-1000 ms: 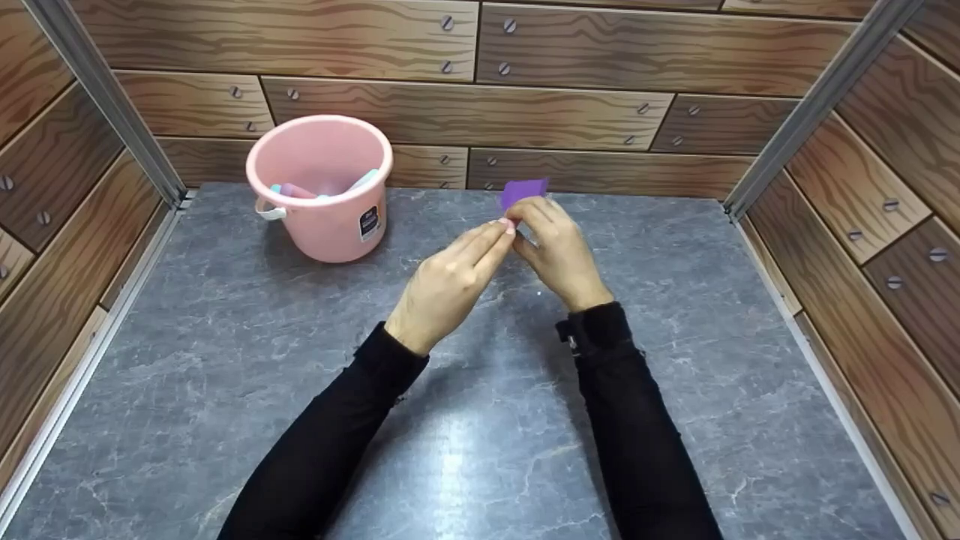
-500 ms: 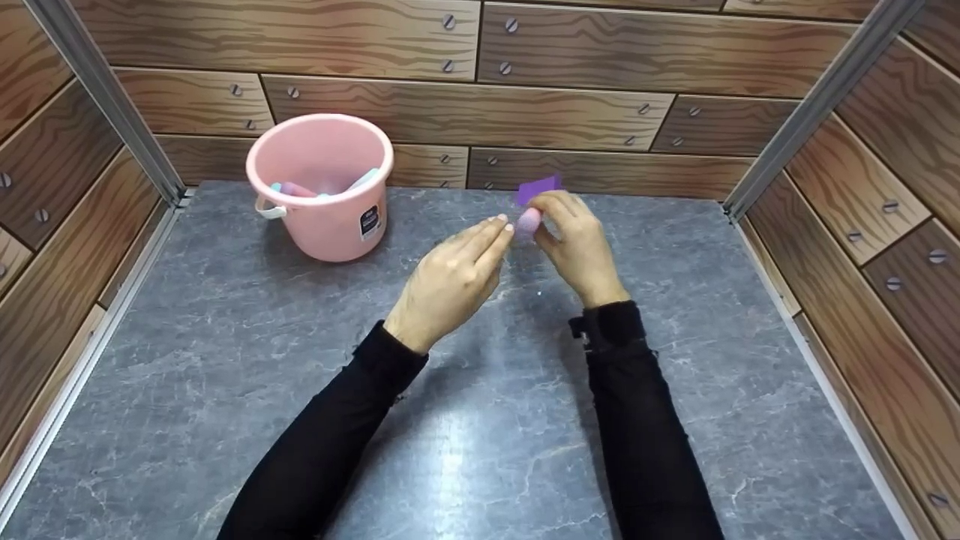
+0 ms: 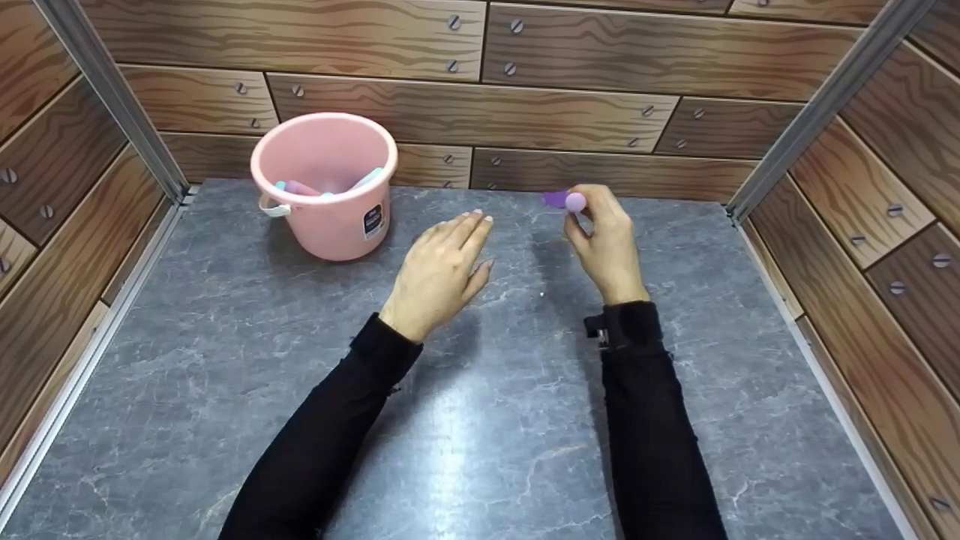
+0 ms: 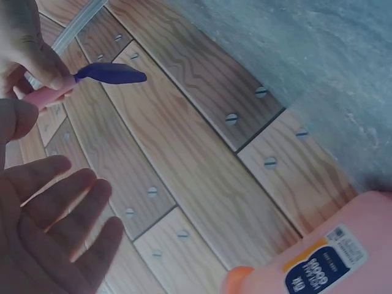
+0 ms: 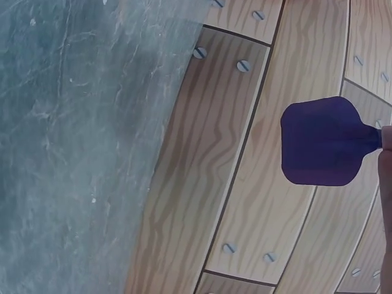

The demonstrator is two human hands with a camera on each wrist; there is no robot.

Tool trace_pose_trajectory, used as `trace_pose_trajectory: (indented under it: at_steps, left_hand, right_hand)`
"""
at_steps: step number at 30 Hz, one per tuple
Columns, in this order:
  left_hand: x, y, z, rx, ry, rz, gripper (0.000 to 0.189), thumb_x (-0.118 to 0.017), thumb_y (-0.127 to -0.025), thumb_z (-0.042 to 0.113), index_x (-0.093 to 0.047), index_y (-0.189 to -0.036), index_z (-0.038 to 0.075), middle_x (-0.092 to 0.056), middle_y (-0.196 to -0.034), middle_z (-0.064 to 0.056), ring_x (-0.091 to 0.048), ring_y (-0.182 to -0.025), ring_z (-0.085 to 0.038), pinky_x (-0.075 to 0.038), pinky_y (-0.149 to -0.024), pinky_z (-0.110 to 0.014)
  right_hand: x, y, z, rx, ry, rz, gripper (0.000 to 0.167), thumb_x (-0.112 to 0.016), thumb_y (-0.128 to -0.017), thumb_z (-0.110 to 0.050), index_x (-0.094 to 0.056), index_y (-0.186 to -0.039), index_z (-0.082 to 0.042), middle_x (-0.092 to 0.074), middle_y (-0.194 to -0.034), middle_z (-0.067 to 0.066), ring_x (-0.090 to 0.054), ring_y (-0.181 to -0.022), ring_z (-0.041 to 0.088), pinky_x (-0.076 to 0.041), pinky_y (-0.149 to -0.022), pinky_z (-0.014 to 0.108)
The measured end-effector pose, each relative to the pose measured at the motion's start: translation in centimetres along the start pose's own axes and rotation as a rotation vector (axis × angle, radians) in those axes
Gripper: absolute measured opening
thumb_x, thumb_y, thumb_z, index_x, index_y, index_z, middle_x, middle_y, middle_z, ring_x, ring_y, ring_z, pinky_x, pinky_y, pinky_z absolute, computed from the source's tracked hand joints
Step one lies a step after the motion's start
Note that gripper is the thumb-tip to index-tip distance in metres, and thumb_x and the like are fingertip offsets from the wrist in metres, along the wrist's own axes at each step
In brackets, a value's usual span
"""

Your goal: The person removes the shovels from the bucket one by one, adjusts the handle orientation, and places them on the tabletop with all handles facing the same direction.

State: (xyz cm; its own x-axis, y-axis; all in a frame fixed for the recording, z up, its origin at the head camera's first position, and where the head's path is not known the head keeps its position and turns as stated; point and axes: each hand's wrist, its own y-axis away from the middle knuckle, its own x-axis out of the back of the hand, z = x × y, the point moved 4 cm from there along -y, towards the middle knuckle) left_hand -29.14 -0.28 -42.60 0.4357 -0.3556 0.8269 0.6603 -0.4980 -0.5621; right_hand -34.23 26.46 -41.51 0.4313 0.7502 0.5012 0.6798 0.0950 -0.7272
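Observation:
My right hand (image 3: 611, 244) pinches the handle of a spatula (image 3: 575, 202) between thumb and fingers, above the far part of the grey surface. In the left wrist view the spatula's pink handle (image 4: 52, 94) lies in the right hand's fingers, and its purple blade (image 4: 116, 73) sticks out. The right wrist view shows the flat purple blade (image 5: 321, 144) from its broad side. My left hand (image 3: 435, 274) hovers apart from it, to its left, with fingers extended and nothing in them.
A pink bucket (image 3: 337, 232) stands at the back left, with several pink and light-blue things inside. Wood-patterned walls (image 3: 585, 120) close off the back and sides of the grey surface (image 3: 510, 420). Metal posts (image 3: 810, 112) mark the corners.
My right hand has drawn the spatula away from the left hand, to the right. The handle's end now faces the head camera. My left thumb has spread out from the fingers.

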Motion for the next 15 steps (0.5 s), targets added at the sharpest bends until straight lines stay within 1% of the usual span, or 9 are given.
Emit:
trace_pose_trajectory:
  at_steps: [3, 7, 10, 15]
  left_hand:
    - [-0.7, 0.1, -0.6, 0.036, 0.013, -0.050, 0.066, -0.069, -0.117, 0.041, -0.057, -0.172, 0.005, -0.064, -0.174, -0.016, -0.067, -0.159, -0.036, -0.056, -0.133, -0.055]
    - [-1.6, 0.3, -1.4, 0.064, 0.031, -0.092, 0.069, -0.068, -0.118, 0.044, -0.055, -0.173, 0.004, -0.063, -0.175, -0.017, -0.065, -0.160, -0.037, -0.054, -0.134, -0.059]
    - [-2.1, 0.4, -1.8, 0.085, 0.042, -0.132, 0.072, -0.068, -0.118, 0.046, -0.053, -0.174, 0.004, -0.061, -0.177, -0.018, -0.063, -0.162, -0.038, -0.052, -0.137, -0.060]
    - [-2.7, 0.4, -2.3, 0.115, 0.045, -0.216, 0.075, -0.066, -0.119, 0.048, -0.047, -0.178, 0.006, -0.055, -0.182, -0.017, -0.056, -0.168, -0.037, -0.045, -0.141, -0.061]
  right_hand:
    - [0.0, 0.1, 0.7, -0.056, -0.026, 0.012, 0.026, -0.074, -0.105, 0.011, -0.069, -0.130, 0.007, -0.074, -0.128, 0.027, -0.078, -0.129, 0.041, -0.069, -0.117, 0.046]
    - [0.0, 0.3, 1.7, -0.126, -0.044, 0.018, 0.027, -0.074, -0.104, 0.012, -0.068, -0.130, 0.009, -0.074, -0.130, 0.029, -0.077, -0.131, 0.042, -0.068, -0.119, 0.049]
    - [0.2, 0.4, 2.5, -0.174, -0.054, 0.019, 0.026, -0.074, -0.103, 0.013, -0.068, -0.128, 0.010, -0.074, -0.130, 0.029, -0.077, -0.132, 0.042, -0.068, -0.119, 0.051]
    - [0.8, 0.7, 4.0, -0.230, -0.044, 0.031, 0.023, -0.073, -0.101, 0.015, -0.068, -0.122, 0.009, -0.075, -0.127, 0.029, -0.078, -0.129, 0.041, -0.067, -0.120, 0.053]
